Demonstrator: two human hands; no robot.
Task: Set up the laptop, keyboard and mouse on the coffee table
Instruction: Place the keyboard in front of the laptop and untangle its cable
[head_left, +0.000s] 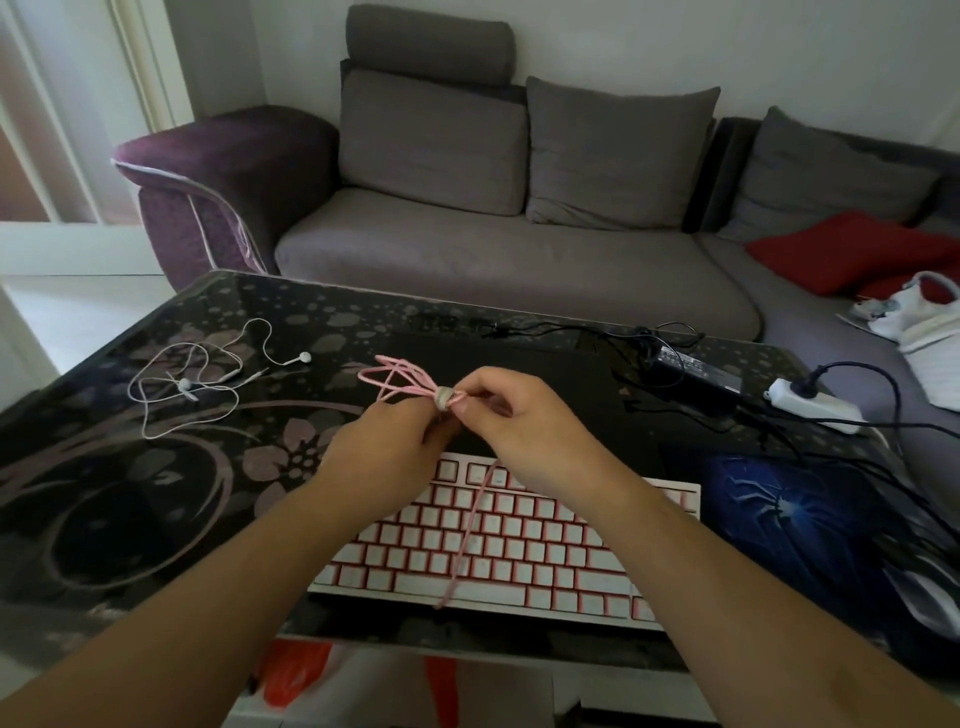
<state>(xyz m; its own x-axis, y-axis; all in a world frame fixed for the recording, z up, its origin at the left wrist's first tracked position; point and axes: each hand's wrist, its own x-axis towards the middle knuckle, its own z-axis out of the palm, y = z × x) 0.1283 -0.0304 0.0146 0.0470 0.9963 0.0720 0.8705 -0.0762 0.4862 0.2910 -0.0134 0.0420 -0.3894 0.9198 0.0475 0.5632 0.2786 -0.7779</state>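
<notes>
A white keyboard (519, 551) with red-edged keys lies near the front edge of the dark flowered coffee table (156, 493). Its pink cable (397, 379) is coiled in a bundle bound by a pale strap (442, 399), held above the closed black laptop (545, 384). My left hand (387, 447) grips the bundle just below the strap. My right hand (519, 421) pinches the strap's end. A loose length of cable hangs down across the keys. A mouse (930, 597) sits at the right edge on a blue spider-print mouse pad (779, 514).
White earphones (208, 382) lie tangled at the table's left. A black power adapter (696, 364) with cords and a white power strip (815, 405) sit at the back right. A grey sofa (519, 270) with a red cushion (847, 249) stands behind.
</notes>
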